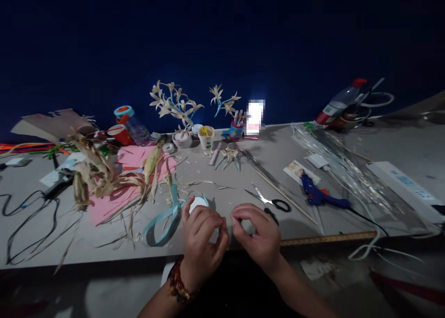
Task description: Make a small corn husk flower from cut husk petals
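Note:
My left hand [204,234] is at the table's front edge, thumb and forefinger pinched together, a beaded bracelet [179,281] on its wrist. Close beside it, fingertips a small gap away, my right hand [256,232] makes a similar pinch. Anything between the fingertips is too small to make out. Left of my left hand, a light blue ribbon [162,227] lies in loops, with its roll [199,204] partly hidden behind that hand. Just beyond my right hand lie open scissors [267,200] with black handles. Several small flowers with blue-wrapped stems [228,158] lie farther back.
Dried corn husks [100,174] cover pink paper [104,209] at left. Husk flowers [174,102] stand in a pot near a paper cup [206,139] and a lit phone [255,117]. Thin wires [264,169], a blue glue gun [318,193] with its cord and plastic-wrapped material [342,169] lie right.

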Demonstrator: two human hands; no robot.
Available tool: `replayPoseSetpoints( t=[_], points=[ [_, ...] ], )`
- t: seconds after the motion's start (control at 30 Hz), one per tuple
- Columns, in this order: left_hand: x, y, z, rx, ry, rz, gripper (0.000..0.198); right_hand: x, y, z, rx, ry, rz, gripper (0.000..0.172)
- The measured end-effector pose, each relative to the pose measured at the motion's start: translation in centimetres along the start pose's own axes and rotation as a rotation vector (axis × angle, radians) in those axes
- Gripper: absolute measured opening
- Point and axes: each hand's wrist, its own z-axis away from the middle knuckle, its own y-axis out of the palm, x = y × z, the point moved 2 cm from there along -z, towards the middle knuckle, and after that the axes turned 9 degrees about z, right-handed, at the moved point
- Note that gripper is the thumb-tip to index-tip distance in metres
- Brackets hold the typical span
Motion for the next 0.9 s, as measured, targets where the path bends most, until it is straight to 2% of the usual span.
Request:
replayPoseSetpoints(
  t=[0.17, 0.33, 0.57, 0.67, 0.8, 0.9],
  points=[
    [0.5, 0.1, 0.3, 0.031, 0.016, -0.017, 0.018, -0.5, -0.8, 0.2, -0.025, -0.006, 0.103, 0.014],
    [0.5, 0.2, 0.2, 0.031, 0.033, -0.044, 0.018, 0.3, -0.9, -0.4, 0.05, -0.055, 0.125, 0.019],
    [0.2, 0.0, 0.2, 0.04, 0.019, -0.043, 0.02, 0.3, -0.1, -0.9, 0.137, -0.134, 0.101, 0.014],
    [0.4, -0.1, 0.3, 0.053, 0.001, -0.028, 0.02, -0.7, -0.8, -0.7, 0.099, -0.113, 0.152, 0.013],
    [0.8, -0.3, 0.4, 0.018, 0.001, -0.026, 0.019, -1.5, -2.5, -0.6, -0.036, -0.031, 0.253, 0.013],
    [0.9, -0.2, 0.3, 0.018, 0.0, -0.035, 0.019, -0.6, -2.6, -0.8, 0.012, -0.055, 0.245, 0.017]
  ],
)
